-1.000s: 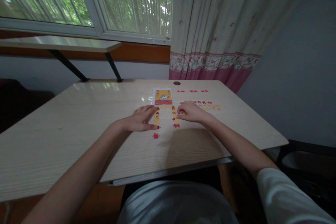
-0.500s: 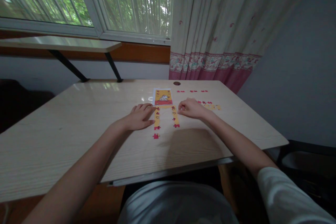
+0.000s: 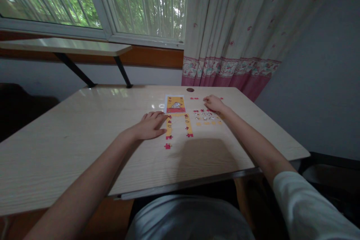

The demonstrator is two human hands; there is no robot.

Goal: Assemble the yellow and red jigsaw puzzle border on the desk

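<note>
My left hand [image 3: 150,125] lies flat on the table with fingers spread, its thumb and fingertips at the left strip of a partly joined jigsaw frame [image 3: 189,124]. That frame is yellow with red lower ends. One red puzzle piece [image 3: 168,146] sits just below its left strip. At the back right, my right hand [image 3: 213,103] is closed, fingertips pinched down on a red puzzle piece in the back row; the piece is mostly hidden. Several loose puzzle pieces [image 3: 208,115], red, white and yellow, lie in rows in front of this hand. A picture card [image 3: 176,104] touches the frame's top.
More red pieces [image 3: 194,98] lie left of my right hand. A cable hole [image 3: 190,90] is in the table [image 3: 140,172] near its back edge. A raised shelf [image 3: 67,47] stands back left. A curtain [image 3: 230,45] hangs behind the table.
My right hand has moved from beside the frame's right strip to the back row of red pieces, uncovering the loose rows in front. My left hand has stayed in place.
</note>
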